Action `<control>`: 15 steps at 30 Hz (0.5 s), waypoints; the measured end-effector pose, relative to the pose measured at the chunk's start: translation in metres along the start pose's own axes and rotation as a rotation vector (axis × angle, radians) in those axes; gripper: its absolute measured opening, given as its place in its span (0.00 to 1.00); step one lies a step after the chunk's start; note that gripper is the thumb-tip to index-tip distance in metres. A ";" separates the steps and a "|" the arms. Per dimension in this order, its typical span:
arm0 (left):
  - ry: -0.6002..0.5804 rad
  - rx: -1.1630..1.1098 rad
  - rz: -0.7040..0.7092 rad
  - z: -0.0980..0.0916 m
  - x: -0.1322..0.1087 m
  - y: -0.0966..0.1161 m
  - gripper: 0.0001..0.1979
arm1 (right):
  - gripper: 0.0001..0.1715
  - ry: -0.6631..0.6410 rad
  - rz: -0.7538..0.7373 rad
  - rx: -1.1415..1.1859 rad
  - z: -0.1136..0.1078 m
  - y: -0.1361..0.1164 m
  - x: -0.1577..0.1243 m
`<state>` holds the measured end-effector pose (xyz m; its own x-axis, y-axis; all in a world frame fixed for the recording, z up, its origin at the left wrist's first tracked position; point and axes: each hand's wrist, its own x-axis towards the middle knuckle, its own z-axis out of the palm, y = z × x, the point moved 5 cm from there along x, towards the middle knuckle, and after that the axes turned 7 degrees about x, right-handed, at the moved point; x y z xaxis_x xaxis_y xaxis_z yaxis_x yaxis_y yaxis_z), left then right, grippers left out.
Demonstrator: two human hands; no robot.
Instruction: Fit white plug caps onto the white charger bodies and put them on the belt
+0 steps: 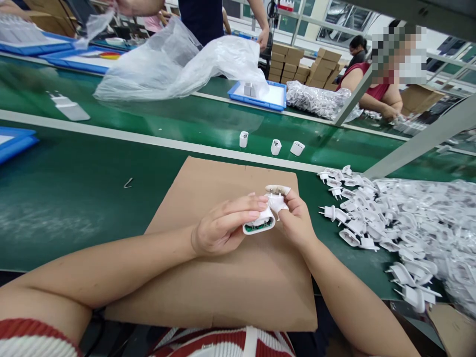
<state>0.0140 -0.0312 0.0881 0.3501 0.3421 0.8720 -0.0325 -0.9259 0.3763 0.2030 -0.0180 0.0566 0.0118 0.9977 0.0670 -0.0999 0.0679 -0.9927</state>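
Observation:
My left hand [225, 223] is closed around a white charger housing [273, 224]; a green circuit board shows in its open end, which faces me. Close beside it, my right hand [299, 223] pinches a white plug cap [275, 201] with two metal pins pointing up and away. A pale finger cot covers the right index fingertip. Both parts are held above a brown cardboard sheet [223, 282]. Whether the cap touches the housing, I cannot tell.
To the right lies a big heap of white plug caps [390, 223], partly on clear plastic. Three white housings [275, 147] stand on the green conveyor [148, 124], with a charger [69, 106] farther left. Blue trays [277, 101] and a plastic bag [178, 64] lie beyond, near co-workers.

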 end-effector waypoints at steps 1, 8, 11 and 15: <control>0.001 -0.020 -0.067 0.001 0.000 -0.001 0.27 | 0.24 -0.001 0.003 0.006 0.000 0.000 0.000; 0.046 -0.686 -1.151 0.020 -0.007 -0.025 0.13 | 0.25 0.014 0.019 -0.005 -0.002 0.000 0.001; 0.065 -0.960 -1.466 0.028 -0.009 -0.026 0.10 | 0.25 0.018 0.013 -0.038 -0.003 0.001 0.003; 0.138 -1.138 -1.623 0.033 -0.009 -0.028 0.11 | 0.22 -0.031 0.038 -0.047 -0.001 0.003 0.004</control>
<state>0.0421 -0.0140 0.0593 0.6013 0.6678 -0.4387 -0.3101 0.7011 0.6422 0.2036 -0.0143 0.0542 -0.0217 0.9993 0.0320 -0.0527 0.0308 -0.9981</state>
